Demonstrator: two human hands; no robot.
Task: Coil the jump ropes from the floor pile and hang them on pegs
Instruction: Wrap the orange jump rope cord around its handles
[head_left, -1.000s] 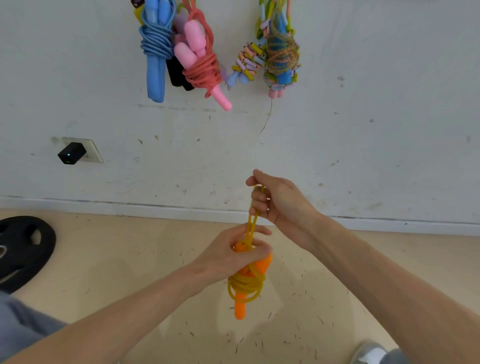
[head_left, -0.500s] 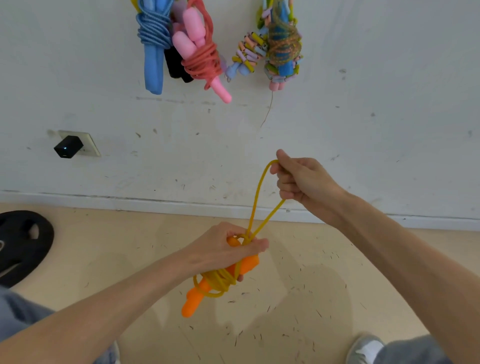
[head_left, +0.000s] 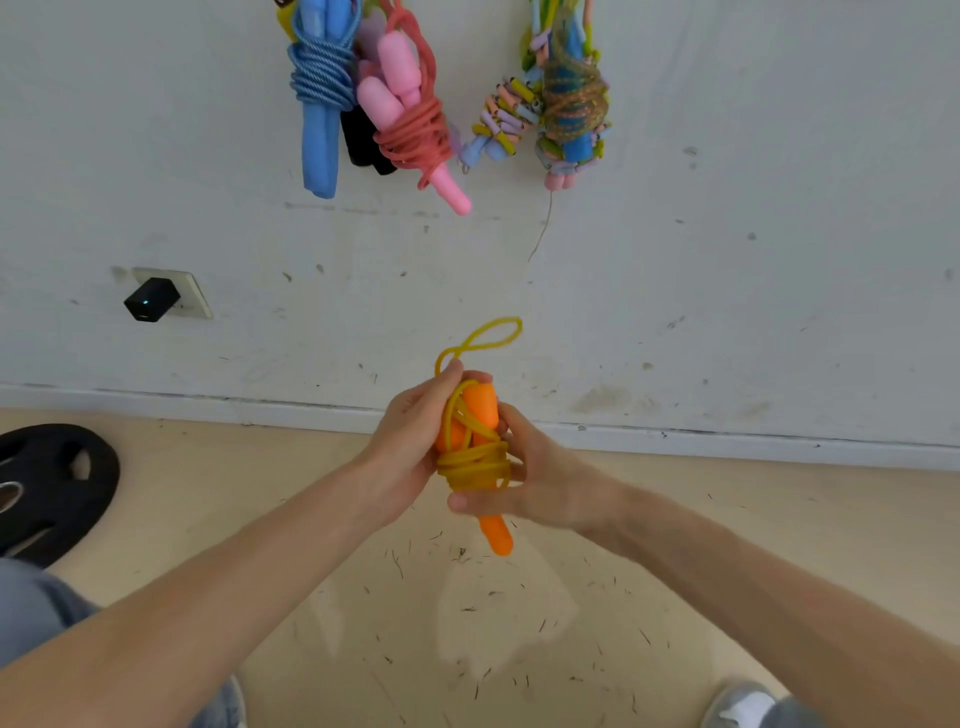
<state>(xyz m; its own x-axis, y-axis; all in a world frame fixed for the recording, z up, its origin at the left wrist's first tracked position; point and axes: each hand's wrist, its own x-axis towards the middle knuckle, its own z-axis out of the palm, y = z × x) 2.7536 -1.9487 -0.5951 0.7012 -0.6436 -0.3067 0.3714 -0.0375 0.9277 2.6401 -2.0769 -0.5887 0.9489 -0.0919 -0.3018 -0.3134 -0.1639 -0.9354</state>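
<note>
Both hands are wrapped round the orange jump rope (head_left: 475, 460), held out in front, well below the pink bundle (head_left: 410, 124) and a little to its right. The left hand (head_left: 408, 439) grips the top of the handles, thumb up by the root of the free loop (head_left: 493, 335). The right hand (head_left: 537, 486) clamps the yellow-orange wraps lower down, thumb across the front. That loop pokes up towards the pink bundle, twisted into a figure-eight, and it looks like the only thing this coil can hang by. Here's the worry: the wraps look loose and criss-crossed, so if either grip eases on the way up, the loop could slide back through and the lot unwinds. One handle tip sticks out underneath, at the end farthest from the pink bundle, and could slip free. It's crowded up there too, with the blue bundle (head_left: 319, 104) just left of the pink bundle and the beaded bundle (head_left: 569, 104) to its right. The pegs themselves are out of shot, so I can't tell which one is free, and a narrow, twisted loop could miss or knock a neighbour down
</note>
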